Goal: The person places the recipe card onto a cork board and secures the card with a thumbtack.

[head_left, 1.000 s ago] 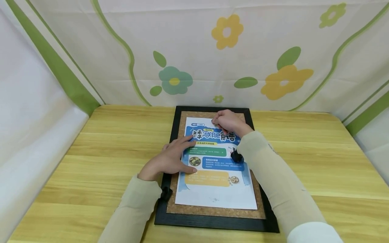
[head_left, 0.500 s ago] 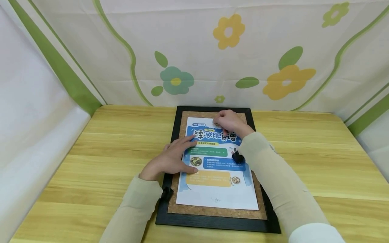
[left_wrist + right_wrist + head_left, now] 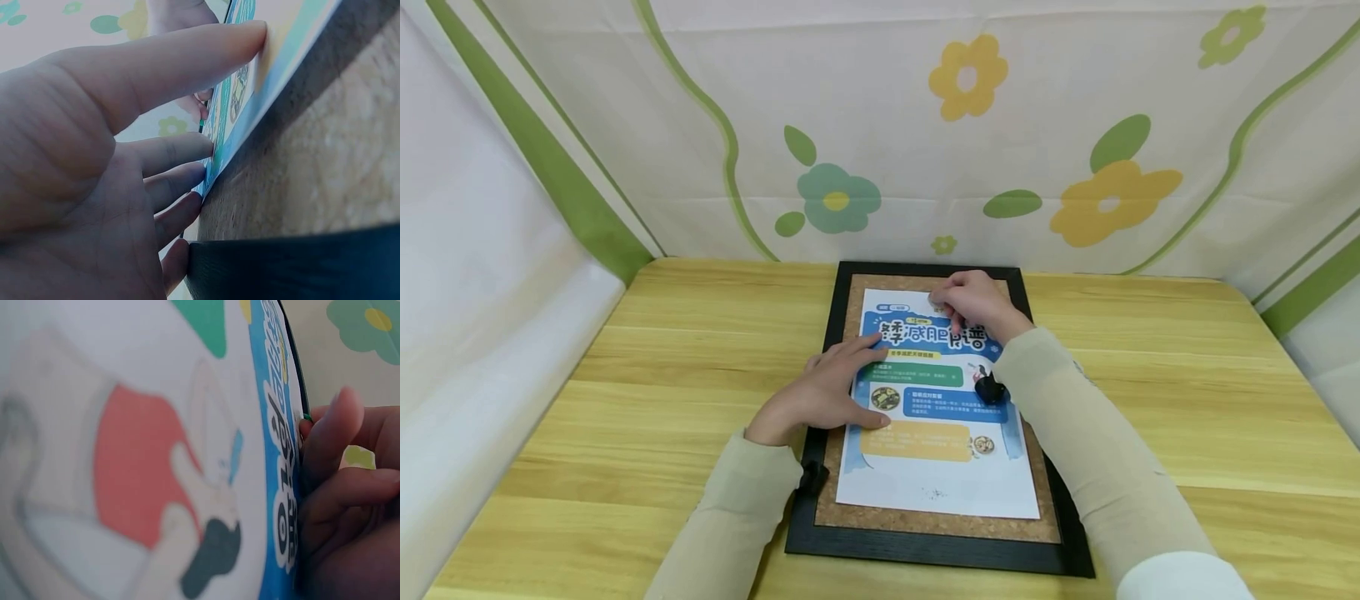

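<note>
A printed paper sheet [image 3: 936,479] with blue, green and yellow panels lies on a black-framed cork board [image 3: 827,500]. My left hand [image 3: 827,383] is spread over the sheet's left edge, thumb and fingertips resting on the paper. In the left wrist view those straight fingers [image 3: 175,150] touch the print. At the sheet's top edge, right of its middle, my right hand [image 3: 973,302] bends its fingers and pinches a small green pushpin [image 3: 307,417]. Only a sliver of the pin shows between the fingertips; the rest is hidden.
The board lies on a yellow wood-grain table [image 3: 700,333], its far edge close to a flower-patterned curtain [image 3: 910,125]. White cloth [image 3: 490,250] hangs along the left side. Both forearms reach over the board's near part.
The right hand stays at the sheet's top, its bent fingers shifting only slightly. The left hand holds its place on the paper. The whole view drifts a little.
</note>
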A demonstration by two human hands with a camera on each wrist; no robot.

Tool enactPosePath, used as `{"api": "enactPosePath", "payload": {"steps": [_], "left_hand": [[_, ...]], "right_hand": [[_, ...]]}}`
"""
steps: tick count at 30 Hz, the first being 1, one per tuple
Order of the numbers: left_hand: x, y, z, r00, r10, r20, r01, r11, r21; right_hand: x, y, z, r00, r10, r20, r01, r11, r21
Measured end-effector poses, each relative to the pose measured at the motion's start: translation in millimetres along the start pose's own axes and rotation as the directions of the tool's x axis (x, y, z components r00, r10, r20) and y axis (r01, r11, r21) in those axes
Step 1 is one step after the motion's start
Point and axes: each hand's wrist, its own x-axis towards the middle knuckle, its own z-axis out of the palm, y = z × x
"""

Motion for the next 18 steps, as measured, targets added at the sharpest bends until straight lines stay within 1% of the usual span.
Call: {"api": "enactPosePath", "payload": {"steps": [5, 8, 12, 18], "left_hand": [[0.7, 0.6, 0.7, 1.000, -0.001, 0.001, 0.001, 1.000, 0.007], [1.1, 0.7, 1.3, 1.000, -0.003, 0.001, 0.002, 1.000, 0.007], [-0.3, 1.3, 1.7, 1.000, 0.000, -0.001, 0.000, 1.000, -0.001], [-0.2, 1.9, 2.0, 1.000, 0.003, -0.004, -0.003, 1.000, -0.001]], "right_hand": [[-2.1, -0.9, -0.1, 0.999, 0.031, -0.022, -0.030, 0.999, 0.037], [-2.9, -0.9, -0.6, 0.999, 0.033, -0.028, -0.032, 0.998, 0.047], [-3.3, 1.7, -3.1, 0.999, 0.024, -0.021, -0.023, 0.998, 0.062], [-2.9, 4.2, -6.7, 1.000, 0.014, 0.015, -0.015, 0.994, 0.110]]}}
